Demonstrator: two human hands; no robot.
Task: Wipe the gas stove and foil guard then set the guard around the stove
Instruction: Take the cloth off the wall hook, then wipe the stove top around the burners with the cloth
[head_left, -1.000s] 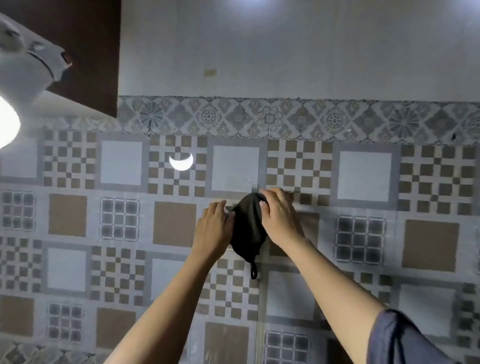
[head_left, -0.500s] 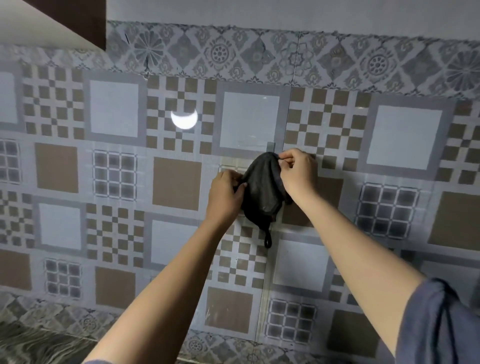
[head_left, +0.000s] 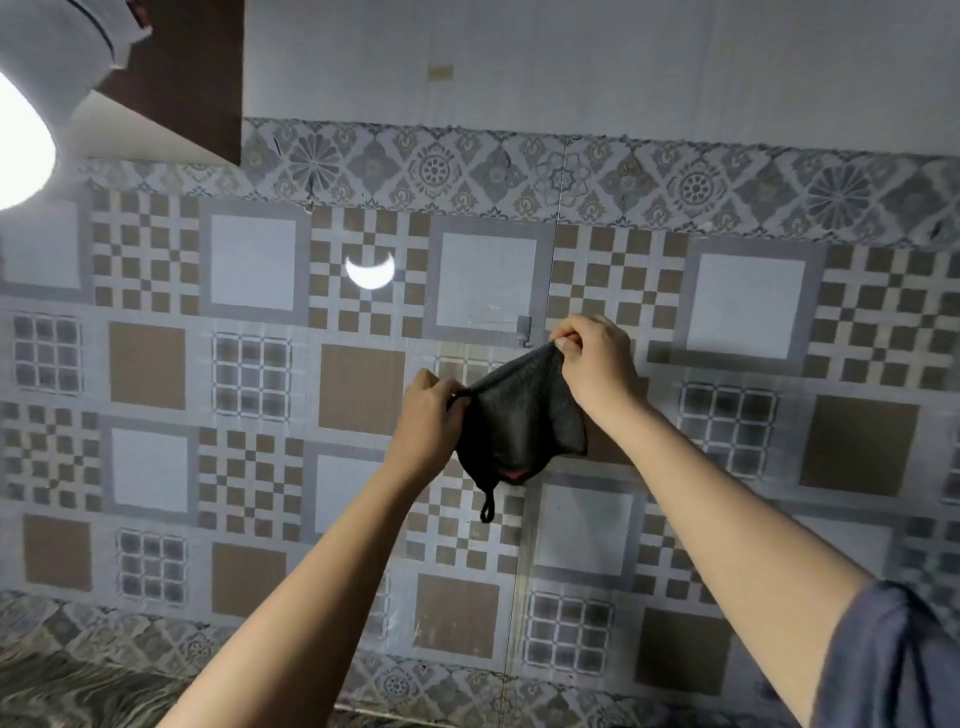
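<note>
Head view: one patterned tiled wall (head_left: 358, 395) fills most of the frame, with a plain pale wall (head_left: 623, 62) above it running off the top edge. Two bare forearms reach up from the bottom edge. Only the right one shows a sleeve (head_left: 893, 660), grey-blue and cut off at the corner. At the upper left, one dark cabinet (head_left: 192, 78) is cropped by the frame. Beside it, one lamp (head_left: 21, 145) glares so brightly that its shape is hard to read. A strip of the table (head_left: 78, 686) shows at the lower left, too blurred to make out any detail.

One dark cloth (head_left: 519, 421) hangs stretched between the hands in front of the wall, just below a small wall hook (head_left: 524, 332) and apart from it. The left hand (head_left: 426, 431) has curled fingers (head_left: 441, 387) pinching the cloth's lower left corner. The right hand (head_left: 597, 364) is higher, and its fingers (head_left: 563, 340) pinch the top edge. The fingertips of both hands are partly hidden by the fabric.

One crescent light reflection (head_left: 370, 270) sits on the tiles. One hanging loop (head_left: 487, 512) dangles from the cloth's bottom, and a reddish spot next to it is too small to identify.
</note>
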